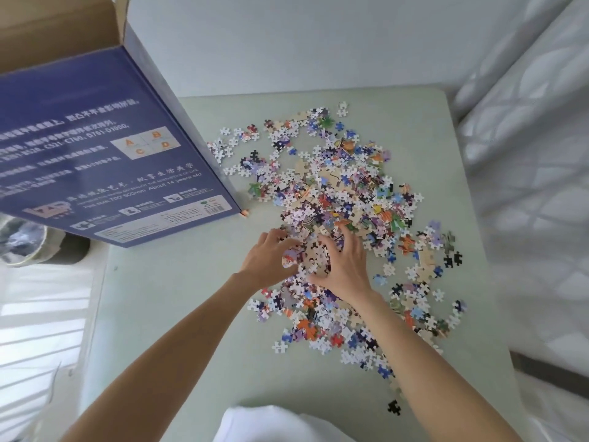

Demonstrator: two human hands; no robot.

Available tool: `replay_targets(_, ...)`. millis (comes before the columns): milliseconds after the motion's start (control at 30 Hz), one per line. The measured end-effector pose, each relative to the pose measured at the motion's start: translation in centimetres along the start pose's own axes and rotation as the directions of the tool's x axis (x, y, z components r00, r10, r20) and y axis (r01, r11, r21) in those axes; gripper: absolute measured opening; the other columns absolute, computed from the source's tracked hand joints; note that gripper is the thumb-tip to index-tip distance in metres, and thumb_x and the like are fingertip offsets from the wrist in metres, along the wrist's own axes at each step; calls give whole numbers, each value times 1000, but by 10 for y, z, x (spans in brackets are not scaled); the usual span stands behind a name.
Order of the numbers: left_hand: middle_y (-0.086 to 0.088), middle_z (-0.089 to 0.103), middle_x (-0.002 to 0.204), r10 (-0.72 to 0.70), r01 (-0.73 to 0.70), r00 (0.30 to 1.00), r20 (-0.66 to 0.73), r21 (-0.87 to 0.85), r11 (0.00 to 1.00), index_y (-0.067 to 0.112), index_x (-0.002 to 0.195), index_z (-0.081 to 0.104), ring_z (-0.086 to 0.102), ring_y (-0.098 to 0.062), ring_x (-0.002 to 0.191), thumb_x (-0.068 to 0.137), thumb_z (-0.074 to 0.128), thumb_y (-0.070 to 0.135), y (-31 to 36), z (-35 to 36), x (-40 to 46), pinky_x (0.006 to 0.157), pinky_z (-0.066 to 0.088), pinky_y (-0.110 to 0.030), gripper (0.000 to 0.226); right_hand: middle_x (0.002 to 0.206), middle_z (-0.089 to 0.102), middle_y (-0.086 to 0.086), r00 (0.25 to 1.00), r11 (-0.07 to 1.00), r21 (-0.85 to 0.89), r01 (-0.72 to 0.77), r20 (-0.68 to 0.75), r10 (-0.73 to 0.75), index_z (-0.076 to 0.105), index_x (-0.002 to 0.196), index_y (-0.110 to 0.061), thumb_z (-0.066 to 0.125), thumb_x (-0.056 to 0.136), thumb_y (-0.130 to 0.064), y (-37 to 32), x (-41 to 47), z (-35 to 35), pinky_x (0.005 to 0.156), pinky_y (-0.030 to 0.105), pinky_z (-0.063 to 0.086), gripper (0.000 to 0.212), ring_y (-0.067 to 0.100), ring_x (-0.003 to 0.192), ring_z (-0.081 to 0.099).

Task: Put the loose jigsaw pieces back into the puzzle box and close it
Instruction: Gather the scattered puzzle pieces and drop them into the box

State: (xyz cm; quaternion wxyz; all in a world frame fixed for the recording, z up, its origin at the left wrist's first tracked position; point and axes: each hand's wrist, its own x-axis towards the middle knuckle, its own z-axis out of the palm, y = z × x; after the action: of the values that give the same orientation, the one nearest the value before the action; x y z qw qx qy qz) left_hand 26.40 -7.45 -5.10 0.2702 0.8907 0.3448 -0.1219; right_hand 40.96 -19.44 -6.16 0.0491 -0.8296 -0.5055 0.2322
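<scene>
**Gathering begins, box waits open**

Two bare forearms reach in: left hand (266, 261) and right hand (342, 264), fingers curled, scoop a clump from the jigsaw pieces (338, 218) strewn across the table (178, 330). Left of the pile, the puzzle box (105, 154) stands open; the handful likely goes there next.
</scene>
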Motion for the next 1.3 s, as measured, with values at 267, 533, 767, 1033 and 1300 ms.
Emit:
replay_targets(267, -5, 32, 135, -62, 61, 997, 34, 26, 998, 21, 148, 7, 35, -21, 118, 59, 81, 50, 12, 19, 5, 100, 40, -31, 120, 143, 24, 11, 997, 999, -6, 45, 67, -44, 6, 149, -22, 74, 69, -49, -8, -3, -3, 102, 31, 35, 109, 24, 125, 34)
replay_targets(533, -2, 25, 145, -64, 64, 998, -8, -28, 998, 20, 137, 37, 26, -22, 131, 67, 79, 42, 17, 15, 0, 106, 37, -33, 84, 150, 15, 13, 998, 992, -124, 2, 61, 6, 32, 133, -17, 74, 61, -59, -13, 5, -8, 106, 39, 30, 93, 29, 135, 21)
replay_targets(767, -1, 42, 134, -62, 65, 998, 33, -100, 993, 22, 136, 35, 44, -21, 120, 69, 79, 38, 18, 16, -2, 101, 42, -33, 81, 129, 42, 7, 992, 1000, -14, 13, 123, -12, 30, 131, -17, 76, 67, -47, -14, 1, -9, 91, 29, 44, 84, 23, 113, 44)
replay_targets(1033, -4, 50, 122, -86, 91, 994, 66, -79, 993, 19, 130, 43, 47, -24, 112, 77, 72, 40, 18, 8, -5, 93, 43, -33, 64, 126, 46, 10, 991, 978, 202, -44, 134, 17, 41, 127, -10, 74, 76, -32, -10, -8, -12, 85, 30, 45, 64, 25, 103, 56)
replay_targets(1300, -5, 55, 113, -71, 75, 997, 30, -162, 984, 15, 120, 53, 56, -21, 98, 79, 71, 33, 18, 5, -8, 78, 40, -26, 49, 131, 51, 6, 987, 949, 315, -19, 156, -32, 44, 130, -13, 70, 79, -38, -12, -9, -21, 97, 33, 38, 63, 23, 121, 48)
